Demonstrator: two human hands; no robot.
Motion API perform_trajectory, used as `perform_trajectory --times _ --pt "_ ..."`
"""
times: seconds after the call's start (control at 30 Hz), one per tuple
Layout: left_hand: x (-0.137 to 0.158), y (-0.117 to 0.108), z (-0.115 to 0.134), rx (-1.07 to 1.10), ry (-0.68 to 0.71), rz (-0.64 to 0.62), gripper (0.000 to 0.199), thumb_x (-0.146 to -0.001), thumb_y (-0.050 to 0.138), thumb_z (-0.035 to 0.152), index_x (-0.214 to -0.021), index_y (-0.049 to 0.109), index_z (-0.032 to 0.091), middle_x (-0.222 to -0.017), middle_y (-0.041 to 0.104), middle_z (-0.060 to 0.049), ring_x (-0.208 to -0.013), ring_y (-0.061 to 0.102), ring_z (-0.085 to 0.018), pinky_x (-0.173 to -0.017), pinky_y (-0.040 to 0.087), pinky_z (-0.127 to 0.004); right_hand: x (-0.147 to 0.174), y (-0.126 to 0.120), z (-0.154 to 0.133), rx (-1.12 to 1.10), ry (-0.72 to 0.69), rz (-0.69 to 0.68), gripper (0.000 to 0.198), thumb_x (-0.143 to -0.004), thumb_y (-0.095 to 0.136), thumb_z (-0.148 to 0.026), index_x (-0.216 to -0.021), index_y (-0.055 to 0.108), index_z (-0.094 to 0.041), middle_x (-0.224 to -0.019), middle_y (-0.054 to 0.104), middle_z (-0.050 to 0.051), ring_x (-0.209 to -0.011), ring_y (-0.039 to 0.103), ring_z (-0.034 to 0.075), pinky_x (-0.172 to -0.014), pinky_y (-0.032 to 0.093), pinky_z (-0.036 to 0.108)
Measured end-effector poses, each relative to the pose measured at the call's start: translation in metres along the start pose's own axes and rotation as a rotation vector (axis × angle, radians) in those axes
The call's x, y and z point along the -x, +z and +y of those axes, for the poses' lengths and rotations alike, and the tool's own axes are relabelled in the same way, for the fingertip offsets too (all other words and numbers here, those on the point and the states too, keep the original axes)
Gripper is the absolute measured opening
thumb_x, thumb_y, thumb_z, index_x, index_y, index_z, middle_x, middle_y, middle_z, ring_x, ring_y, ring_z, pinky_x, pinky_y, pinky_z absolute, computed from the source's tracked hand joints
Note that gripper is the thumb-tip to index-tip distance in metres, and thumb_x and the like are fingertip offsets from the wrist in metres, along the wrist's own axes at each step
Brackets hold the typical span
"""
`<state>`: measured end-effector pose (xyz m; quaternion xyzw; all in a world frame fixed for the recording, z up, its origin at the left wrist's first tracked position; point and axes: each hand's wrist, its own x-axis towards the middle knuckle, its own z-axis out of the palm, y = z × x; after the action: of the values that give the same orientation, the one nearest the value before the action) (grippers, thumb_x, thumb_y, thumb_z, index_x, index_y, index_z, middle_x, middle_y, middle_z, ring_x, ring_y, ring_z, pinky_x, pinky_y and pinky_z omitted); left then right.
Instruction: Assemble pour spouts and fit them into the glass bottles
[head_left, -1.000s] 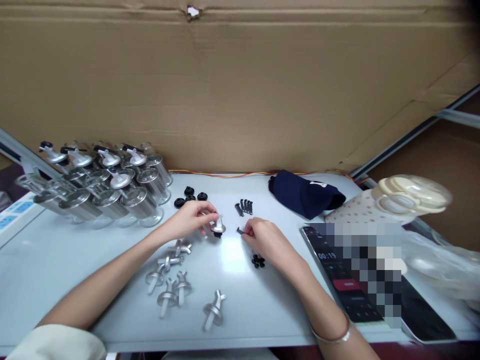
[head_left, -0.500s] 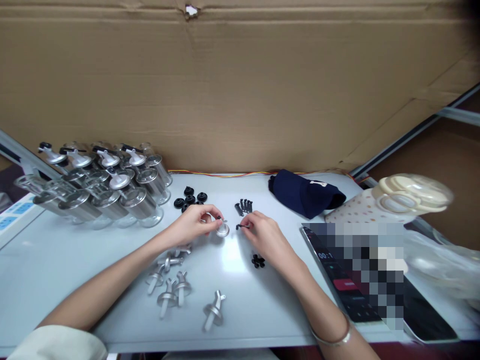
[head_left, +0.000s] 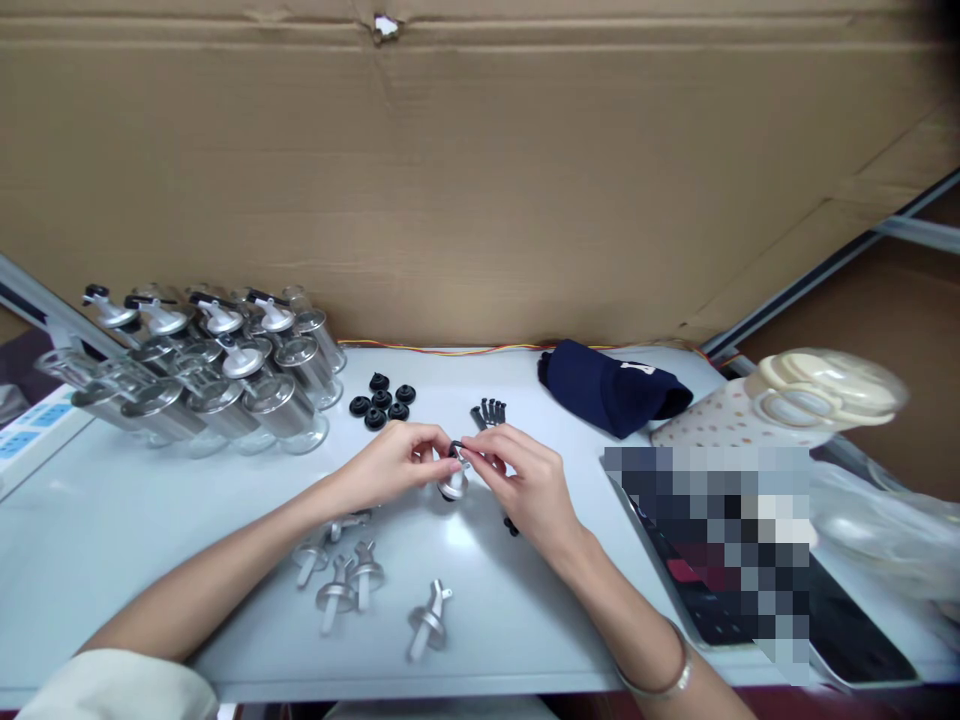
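My left hand (head_left: 405, 458) pinches a silver pour spout (head_left: 453, 487) just above the table. My right hand (head_left: 521, 475) is closed on a small black lever (head_left: 457, 446), its end meeting the top of the spout; whether it is seated cannot be made out. Behind my right hand lie several more black levers (head_left: 491, 409) in a row. Black ribbed stoppers (head_left: 381, 400) sit in a group beyond my left hand. Several silver spouts with pale tubes (head_left: 365, 573) lie nearer the front edge. Small black caps (head_left: 511, 526) are mostly hidden under my right hand.
Glass-and-steel bottles (head_left: 217, 405), some topped with spouts, crowd the left back. A navy cap (head_left: 611, 390), a dotted tumbler (head_left: 720, 415) and a black tablet-like device (head_left: 720, 610), partly pixelated, line the right. A cardboard wall (head_left: 480, 200) closes off the back.
My right hand has moved left with the black lever, bringing it against the spout. My left hand has shifted slightly right with the spout. The black stoppers are now more fully visible.
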<state>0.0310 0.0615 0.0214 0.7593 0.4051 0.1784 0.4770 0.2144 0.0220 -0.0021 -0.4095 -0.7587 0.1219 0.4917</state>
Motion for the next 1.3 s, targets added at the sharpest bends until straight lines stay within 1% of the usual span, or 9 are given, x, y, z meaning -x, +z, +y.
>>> perform_trajectory --times 0.13,0.27,0.63,0.77,0.87,1.0,1.17,1.23,1.3 --pt "0.001 -0.003 0.005 0.092 -0.045 0.025 0.025 -0.080 0.061 0.038 -0.079 0.064 0.014 -0.057 0.056 0.003 -0.052 0.045 -0.009 -0.050 0.033 -0.020 -0.001 -0.003 -0.001 -0.019 0.007 -0.021 0.018 -0.090 0.054 -0.019 -0.093 0.071 -0.019 -0.078 0.068 0.006 -0.071 0.064 0.016 -0.065 0.053 0.027" --pt "0.001 -0.005 0.010 0.237 -0.070 0.059 0.023 -0.076 0.064 0.035 -0.076 0.062 0.013 -0.061 0.057 0.001 -0.050 0.045 -0.008 -0.048 0.034 -0.020 -0.002 -0.005 -0.002 -0.038 0.012 -0.040 0.021 -0.089 0.053 -0.017 -0.098 0.071 -0.021 -0.083 0.069 0.006 -0.074 0.065 0.017 -0.068 0.054 0.029" --pt "0.001 -0.004 0.008 0.409 -0.042 0.087 0.025 -0.076 0.065 0.036 -0.074 0.058 0.012 -0.059 0.058 0.001 -0.049 0.050 -0.008 -0.047 0.040 -0.020 -0.004 -0.007 -0.006 -0.105 -0.011 -0.033 0.021 -0.087 0.055 -0.013 -0.102 0.069 -0.017 -0.086 0.068 0.008 -0.078 0.065 0.017 -0.071 0.054 0.029" --pt "0.000 -0.004 0.010 0.468 -0.032 0.071 0.026 -0.075 0.066 0.037 -0.072 0.057 0.012 -0.054 0.058 0.002 -0.046 0.051 -0.008 -0.047 0.041 -0.020 -0.004 -0.007 -0.006 -0.136 -0.030 -0.038 0.021 -0.084 0.063 -0.019 -0.104 0.067 -0.016 -0.085 0.069 0.008 -0.074 0.064 0.016 -0.067 0.054 0.028" --pt "0.001 -0.003 0.011 0.501 -0.042 0.040 0.029 -0.075 0.067 0.040 -0.072 0.056 0.013 -0.053 0.059 0.002 -0.045 0.051 -0.008 -0.047 0.041 -0.020 -0.002 -0.006 -0.005 -0.163 0.039 -0.039 0.019 -0.084 0.064 -0.025 -0.101 0.069 -0.019 -0.081 0.071 0.006 -0.069 0.065 0.016 -0.065 0.055 0.028" --pt "0.002 -0.002 0.012 0.508 -0.063 0.026 0.031 -0.075 0.067 0.042 -0.074 0.056 0.013 -0.052 0.059 0.002 -0.044 0.051 -0.008 -0.046 0.040 -0.020 0.000 -0.004 -0.005 -0.203 0.192 -0.017 0.014 -0.085 0.061 -0.022 -0.093 0.072 -0.020 -0.078 0.074 0.005 -0.064 0.068 0.016 -0.059 0.056 0.025" --pt "0.002 -0.002 0.012 0.518 -0.046 0.041 0.032 -0.075 0.067 0.044 -0.075 0.056 0.013 -0.050 0.058 0.003 -0.042 0.051 -0.008 -0.044 0.040 -0.019 0.000 -0.004 -0.005 -0.250 0.232 -0.002 0.013 -0.084 0.062 -0.023 -0.091 0.072 -0.020 -0.079 0.074 0.005 -0.063 0.068 0.016 -0.060 0.059 0.027" --pt "0.002 -0.002 0.012 0.524 -0.037 0.061 0.034 -0.075 0.067 0.045 -0.076 0.056 0.013 -0.050 0.058 0.002 -0.042 0.052 -0.008 -0.044 0.040 -0.020 0.000 -0.004 -0.005 -0.272 0.204 -0.035 0.019 -0.081 0.066 -0.028 -0.099 0.070 -0.020 -0.084 0.073 0.005 -0.065 0.069 0.017 -0.064 0.060 0.030" --pt "0.002 -0.003 0.012 0.539 -0.028 0.085 0.036 -0.074 0.067 0.047 -0.076 0.056 0.013 -0.050 0.058 0.002 -0.042 0.052 -0.008 -0.044 0.041 -0.020 0.000 -0.004 -0.005 -0.309 0.180 -0.084 0.036 -0.075 0.073 -0.032 -0.109 0.065 -0.021 -0.091 0.072 0.007 -0.073 0.070 0.019 -0.069 0.061 0.033"
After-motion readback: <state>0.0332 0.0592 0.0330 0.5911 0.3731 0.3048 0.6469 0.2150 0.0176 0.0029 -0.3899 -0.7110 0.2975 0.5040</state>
